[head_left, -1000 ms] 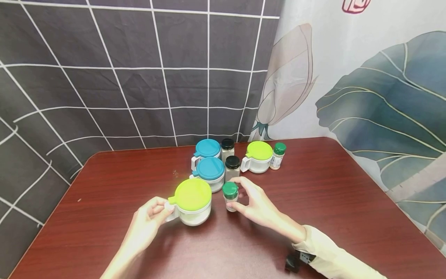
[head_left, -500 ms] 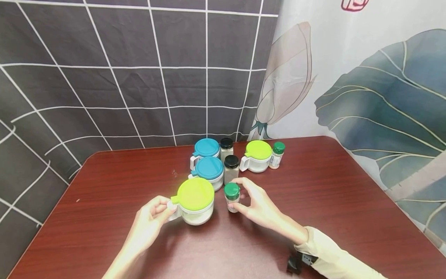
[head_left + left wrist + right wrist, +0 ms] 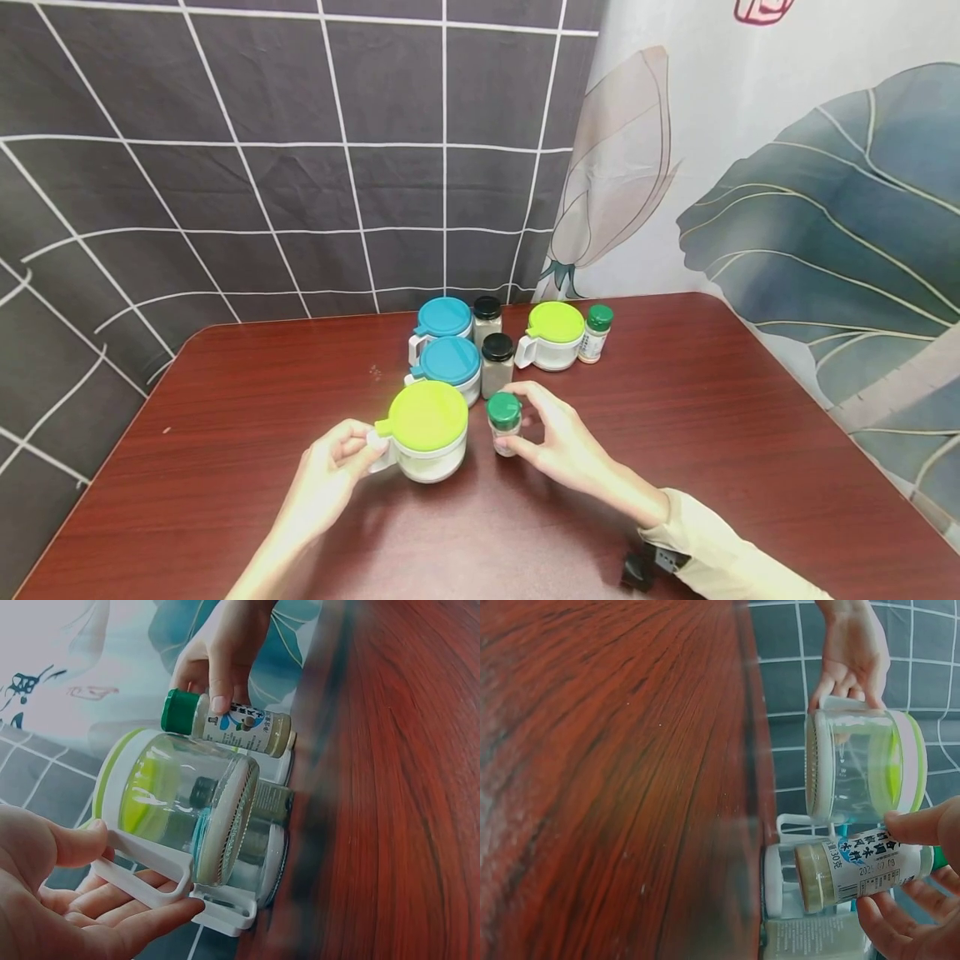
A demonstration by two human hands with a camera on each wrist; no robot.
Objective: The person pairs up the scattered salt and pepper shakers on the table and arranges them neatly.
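Note:
My left hand point(image 3: 330, 475) pinches the white handle of a clear glass seasoning jar point(image 3: 176, 802) with a lime-green lid. Thumb and fingers of my right hand point(image 3: 566, 437) grip a small spice bottle point(image 3: 855, 870) with a green cap and a printed label. Both wrist views show the jar and the bottle upright, side by side, with their bases a little off the table. Behind them in the head view stand the nearer blue-lidded jar point(image 3: 450, 360) and a black-capped bottle point(image 3: 497, 367). Part of the spice bottle's lower half is hidden by my right fingers.
Farther back are another blue-lidded jar point(image 3: 444, 317), another black-capped bottle point(image 3: 487, 311), a second lime-lidded jar point(image 3: 555, 323) and a second green-capped spice bottle point(image 3: 595, 335). All stand on the reddish-brown table point(image 3: 247, 400). Hanging cloths point(image 3: 397, 192) rise behind its back edge.
The lime-lidded jar in my left hand has moved slightly right. The spice bottle in my right hand has also shifted slightly right. Both grips stay the same.

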